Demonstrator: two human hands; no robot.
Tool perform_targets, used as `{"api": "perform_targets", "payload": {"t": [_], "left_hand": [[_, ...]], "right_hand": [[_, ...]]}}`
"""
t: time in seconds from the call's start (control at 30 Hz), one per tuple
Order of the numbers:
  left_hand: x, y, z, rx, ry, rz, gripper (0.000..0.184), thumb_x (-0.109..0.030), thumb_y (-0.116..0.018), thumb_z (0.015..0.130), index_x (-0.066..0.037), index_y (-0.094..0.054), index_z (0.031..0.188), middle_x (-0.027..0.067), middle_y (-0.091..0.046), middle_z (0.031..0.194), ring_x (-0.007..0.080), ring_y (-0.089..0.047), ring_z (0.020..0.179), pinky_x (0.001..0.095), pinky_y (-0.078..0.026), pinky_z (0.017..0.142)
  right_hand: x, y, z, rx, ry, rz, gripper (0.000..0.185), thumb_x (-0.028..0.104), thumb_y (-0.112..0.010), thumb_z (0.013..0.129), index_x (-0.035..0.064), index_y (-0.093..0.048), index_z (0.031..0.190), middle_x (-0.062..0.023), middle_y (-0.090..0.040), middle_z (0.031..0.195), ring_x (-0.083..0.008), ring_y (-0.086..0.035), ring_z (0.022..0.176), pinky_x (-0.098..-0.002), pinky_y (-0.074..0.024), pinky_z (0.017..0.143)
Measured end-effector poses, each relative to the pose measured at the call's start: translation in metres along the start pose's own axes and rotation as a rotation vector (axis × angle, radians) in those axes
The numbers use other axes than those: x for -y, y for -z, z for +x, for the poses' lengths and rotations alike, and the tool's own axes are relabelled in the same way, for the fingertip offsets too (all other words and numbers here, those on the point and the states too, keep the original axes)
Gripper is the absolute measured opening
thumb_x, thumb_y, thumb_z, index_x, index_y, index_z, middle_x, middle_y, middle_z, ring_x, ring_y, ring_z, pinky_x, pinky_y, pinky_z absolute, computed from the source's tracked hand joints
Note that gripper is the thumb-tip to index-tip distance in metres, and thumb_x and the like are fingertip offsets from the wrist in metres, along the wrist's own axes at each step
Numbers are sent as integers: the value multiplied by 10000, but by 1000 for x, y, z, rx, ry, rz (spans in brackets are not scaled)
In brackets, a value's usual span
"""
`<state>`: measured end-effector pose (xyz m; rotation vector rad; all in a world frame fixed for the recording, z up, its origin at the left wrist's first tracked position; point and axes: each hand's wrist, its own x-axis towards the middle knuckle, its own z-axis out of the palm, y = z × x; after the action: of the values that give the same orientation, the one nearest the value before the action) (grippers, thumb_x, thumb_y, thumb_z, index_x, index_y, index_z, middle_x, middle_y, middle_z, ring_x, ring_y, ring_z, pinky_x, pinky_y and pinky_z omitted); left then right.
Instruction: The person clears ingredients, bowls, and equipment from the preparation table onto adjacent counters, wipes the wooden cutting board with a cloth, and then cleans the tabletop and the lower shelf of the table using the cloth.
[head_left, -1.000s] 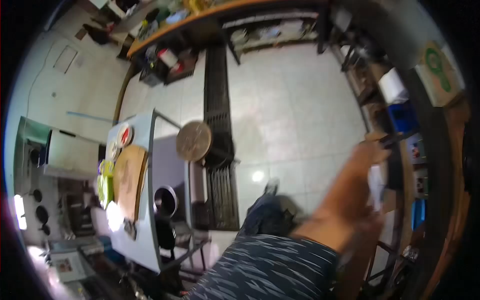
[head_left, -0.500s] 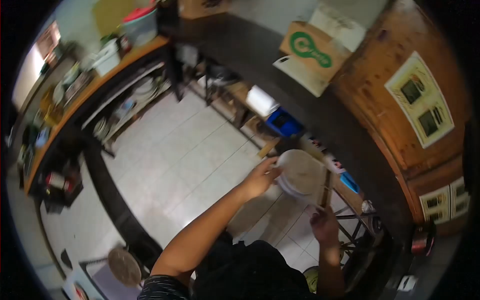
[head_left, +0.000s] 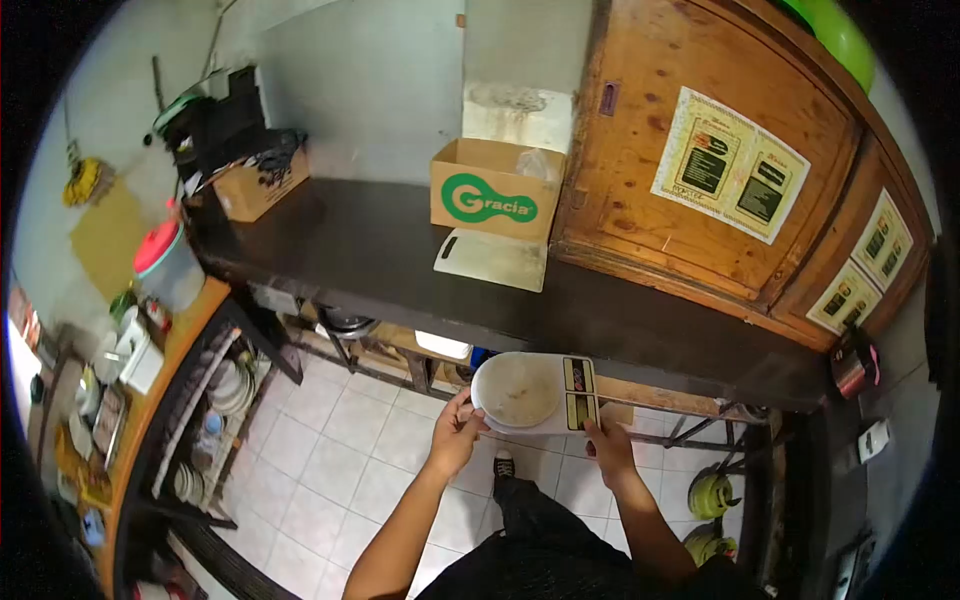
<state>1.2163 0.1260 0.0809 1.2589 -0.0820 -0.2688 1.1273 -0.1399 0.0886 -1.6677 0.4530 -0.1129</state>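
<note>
I hold a white kitchen scale (head_left: 520,392) out in front of me, level with the edge of a dark counter (head_left: 390,240). Its round weighing plate looks stained, and a panel with a display and buttons lies at its right end. My left hand (head_left: 456,436) is closed on the left rim, thumb on top. The lower right corner, beside the panel, is gripped by my right hand (head_left: 610,447). The fingers under the scale are hidden.
On the counter stand a Gracia cardboard box (head_left: 496,190), a white cutting board (head_left: 492,262) and a box of cables (head_left: 262,185). A wooden cabinet (head_left: 640,150) rises at right. Dishes fill the left shelf (head_left: 232,440). Green gas cylinders (head_left: 710,495) stand at lower right.
My view has turned and lifted toward the counter. The scale, tilted before, now lies flatter and squarer in front of me, still held in both hands.
</note>
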Motion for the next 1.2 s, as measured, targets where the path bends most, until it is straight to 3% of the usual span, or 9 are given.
{"api": "perform_targets", "payload": {"t": [0.13, 0.3, 0.43, 0.6, 0.7, 0.8, 0.97, 1.2], "left_hand": [[-3, 14, 53, 66, -5, -16, 371, -107, -553, 972, -74, -523, 1341, 11, -633, 943, 81, -549, 770, 209, -422, 683], [-10, 51, 158, 72, -10, 260, 365, -86, -543, 972, -67, -539, 1336, 51, -615, 995, 102, -539, 773, 220, -425, 695], [-5, 75, 261, 12, -95, 523, 373, -74, -540, 970, -54, -537, 1342, 104, -578, 1051, 139, -533, 809, 243, -441, 719], [-25, 84, 371, 106, -96, 675, 381, -57, -538, 966, -17, -521, 1344, 139, -545, 1085, 175, -535, 848, 259, -454, 737], [-20, 88, 415, 116, -90, 631, 384, -44, -545, 943, 4, -526, 1323, 157, -546, 1078, 199, -540, 858, 284, -458, 733], [-23, 85, 443, 136, -96, 587, 387, -32, -551, 919, 25, -531, 1302, 174, -547, 1071, 223, -545, 868, 308, -462, 729], [-46, 72, 457, 244, 28, 804, 365, -52, -559, 920, 36, -543, 1273, 189, -543, 1074, 245, -557, 888, 337, -479, 755], [-7, 108, 464, 225, -193, 784, 405, -59, -594, 904, 42, -523, 1289, 155, -564, 1048, 233, -567, 822, 334, -484, 722]], "right_hand": [[21, -18, 51, -37, 88, -105, 181, 174, -614, 924, 21, -645, 1017, -24, -590, 792, -104, -457, 626, -229, -380, 593], [38, -58, 147, 26, 208, -155, 234, 156, -657, 892, -7, -651, 1059, -22, -583, 761, -99, -434, 611, -227, -375, 588], [49, -89, 235, 121, 308, -129, 356, 183, -760, 817, -26, -648, 1083, -46, -586, 781, -127, -470, 659, -252, -415, 629], [49, -119, 324, -125, 226, -343, 456, 209, -795, 777, -27, -640, 1136, -90, -582, 849, -181, -503, 711, -296, -437, 669], [57, -127, 357, -143, 149, -438, 492, 233, -796, 784, -13, -628, 1176, -107, -562, 923, -185, -497, 758, -306, -438, 702], [61, -130, 376, -173, 78, -531, 528, 257, -796, 791, 2, -615, 1216, -124, -543, 997, -189, -492, 805, -315, -440, 736], [46, -131, 384, -231, 23, -523, 541, 243, -791, 785, -5, -604, 1228, -135, -549, 998, -232, -526, 827, -333, -451, 764], [90, -155, 358, -444, 235, -669, 545, 229, -769, 787, -24, -592, 1237, -151, -563, 1018, -300, -549, 894, -353, -462, 822]]}}
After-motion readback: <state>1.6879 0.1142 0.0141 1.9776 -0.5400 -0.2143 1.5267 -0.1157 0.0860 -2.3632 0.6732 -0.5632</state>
